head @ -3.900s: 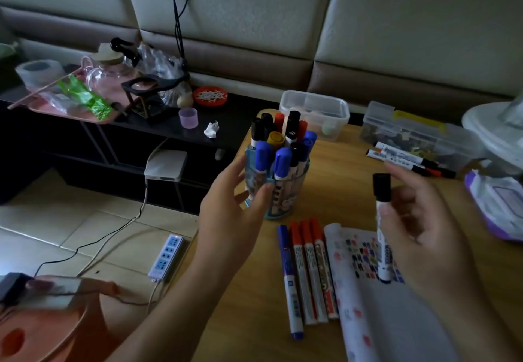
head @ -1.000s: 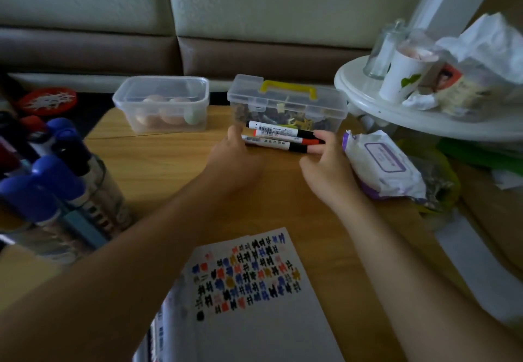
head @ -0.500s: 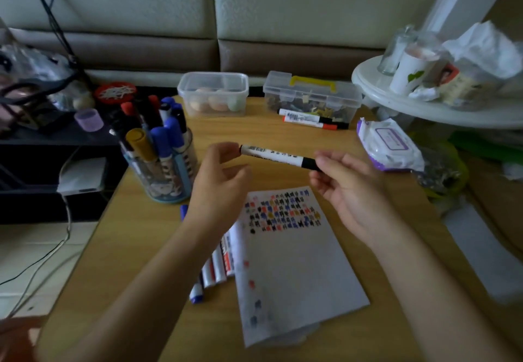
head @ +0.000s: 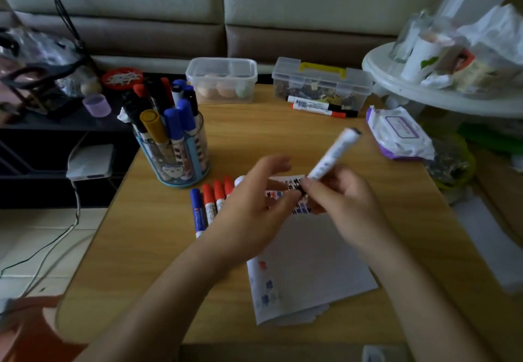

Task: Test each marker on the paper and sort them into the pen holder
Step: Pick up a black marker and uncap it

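My right hand [head: 348, 208] grips a white-barrelled marker [head: 334, 152] near its black lower end, and the barrel tilts up to the right above the paper [head: 311, 262]. My left hand [head: 254, 203] meets it from the left. Its thumb and forefinger pinch the black cap end while the other fingers are spread. The paper's top is covered in coloured test marks. Behind and to the left, the blue pen holder [head: 181, 160] stands full of capped markers. A blue marker [head: 198, 211] and three red markers [head: 215, 200] lie side by side left of the paper.
Two more markers [head: 319, 105] lie in front of a clear box with a yellow handle [head: 322, 84]. Beside it is a clear tub of eggs [head: 222, 84]. A wipes pack [head: 396, 135] lies at the right edge, below a cluttered white round table [head: 424, 92]. The desk drops off on the left.
The marker was held level between both hands. Now it is tilted up to the right, my right hand grips its lower part, and both hands are lower, over the paper.
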